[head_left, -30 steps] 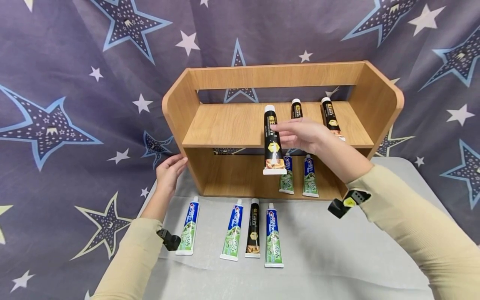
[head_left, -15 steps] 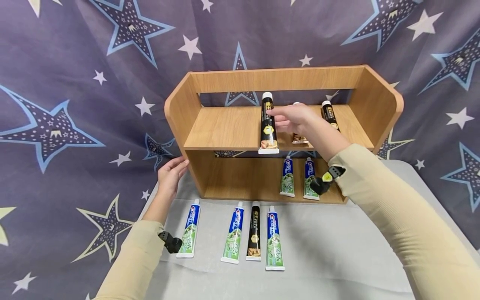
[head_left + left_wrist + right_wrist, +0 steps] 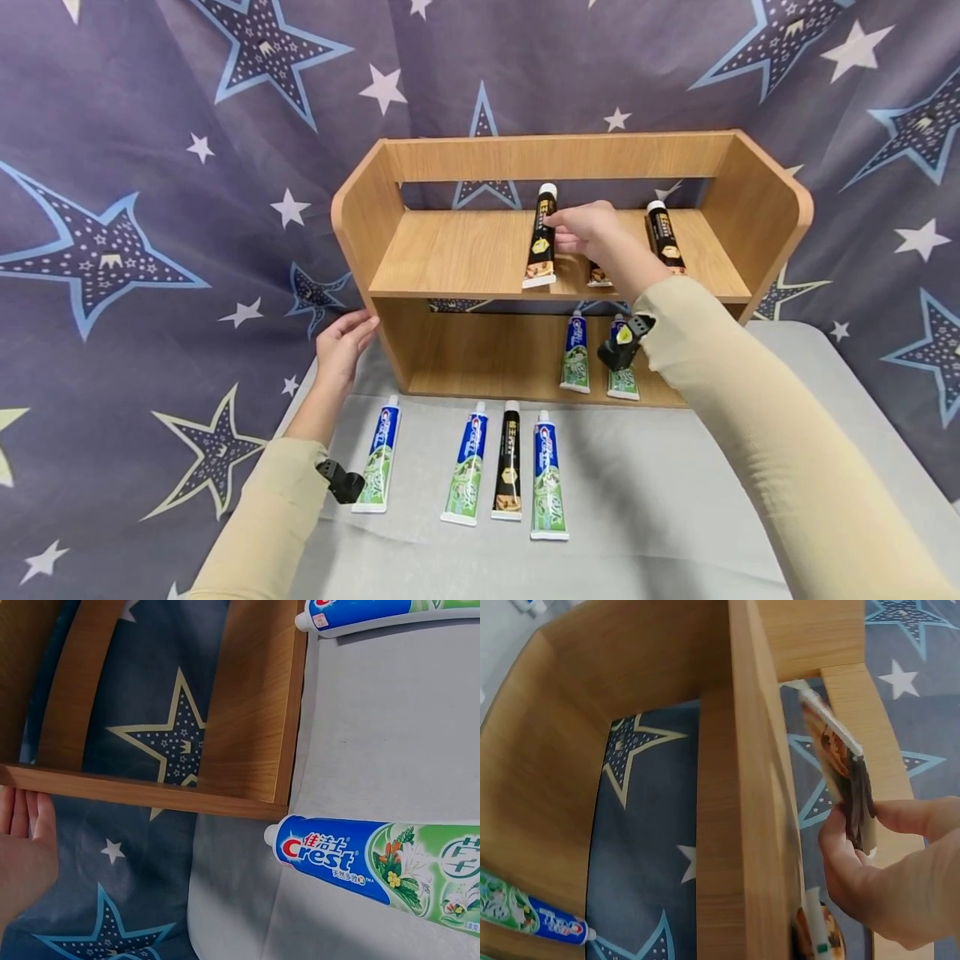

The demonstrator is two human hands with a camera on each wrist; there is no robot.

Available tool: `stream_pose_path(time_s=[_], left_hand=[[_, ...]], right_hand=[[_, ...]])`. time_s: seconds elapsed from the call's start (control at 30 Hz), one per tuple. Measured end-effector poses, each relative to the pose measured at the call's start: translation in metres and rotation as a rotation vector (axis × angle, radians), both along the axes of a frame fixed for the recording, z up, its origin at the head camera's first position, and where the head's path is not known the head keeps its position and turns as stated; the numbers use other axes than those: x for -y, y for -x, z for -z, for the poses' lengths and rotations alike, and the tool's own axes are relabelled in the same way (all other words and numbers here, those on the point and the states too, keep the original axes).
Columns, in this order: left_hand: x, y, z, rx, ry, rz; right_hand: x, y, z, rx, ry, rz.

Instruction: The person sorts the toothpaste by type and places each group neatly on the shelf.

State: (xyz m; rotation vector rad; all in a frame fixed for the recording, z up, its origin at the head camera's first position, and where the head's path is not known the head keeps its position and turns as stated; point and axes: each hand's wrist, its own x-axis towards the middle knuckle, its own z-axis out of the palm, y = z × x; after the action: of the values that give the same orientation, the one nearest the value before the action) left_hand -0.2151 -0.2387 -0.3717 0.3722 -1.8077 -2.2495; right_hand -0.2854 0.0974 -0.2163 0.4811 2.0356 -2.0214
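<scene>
- The right hand [image 3: 592, 233] reaches over the upper shelf [image 3: 457, 250] of the wooden rack [image 3: 360, 208]; its fingers [image 3: 855, 847] and thumb pinch a black toothpaste tube [image 3: 542, 237] across its width, near the cap end in the head view.
- The right wrist view shows the tube's flat, crimped tail tilted up off the shelf board while the fingers clamp the body, so the tube looks not fully laid down; whether its tail touches the board cannot be told.
- The tube's long axis runs front to back: white cap toward the rack's rear rail, tail at the shelf's front edge. It lies just left of the hand, so the right hand is by far the nearer one.
- Just right of it, partly hidden by the hand, lies a second black tube [image 3: 597, 275], and farther right a third black tube [image 3: 664, 237], both set the same way.
- The left hand [image 3: 341, 346] is well apart from the held tube, fingers straight and relaxed, palm resting against the rack's left side panel and holding nothing.
- On the lower shelf lie two blue-green tubes [image 3: 576, 358].
- On the grey worktop [image 3: 675, 500] in front lies a row of four tubes: three blue-green ones [image 3: 378, 458] and one black [image 3: 508, 462], caps toward the rack.
</scene>
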Motion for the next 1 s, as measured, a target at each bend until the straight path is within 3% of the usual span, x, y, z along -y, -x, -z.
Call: stream_pose_path(time_s=[0.17,0.3,0.37,0.67,1.0], left_hand=[[0.001,0.0,0.001,0.018,-0.005,-0.009],[0.0,0.0,0.002,0.016,-0.004,-0.016],[0.0,0.001,0.002,0.01,-0.001,-0.015],[0.0,0.003,0.002,-0.017,-0.003,-0.007],[-0.001,0.0,-0.001,-0.023,-0.007,-0.005]], right_hand=[[0.006,0.014,0.018,-0.063,-0.114,0.023],[0.008,0.02,0.026,-0.087,-0.275,0.038],[0.01,0.018,0.025,-0.086,-0.384,0.036],[0.012,-0.003,0.013,-0.188,-0.667,-0.055],[0.005,-0.013,0.008,-0.296,-0.773,-0.115]])
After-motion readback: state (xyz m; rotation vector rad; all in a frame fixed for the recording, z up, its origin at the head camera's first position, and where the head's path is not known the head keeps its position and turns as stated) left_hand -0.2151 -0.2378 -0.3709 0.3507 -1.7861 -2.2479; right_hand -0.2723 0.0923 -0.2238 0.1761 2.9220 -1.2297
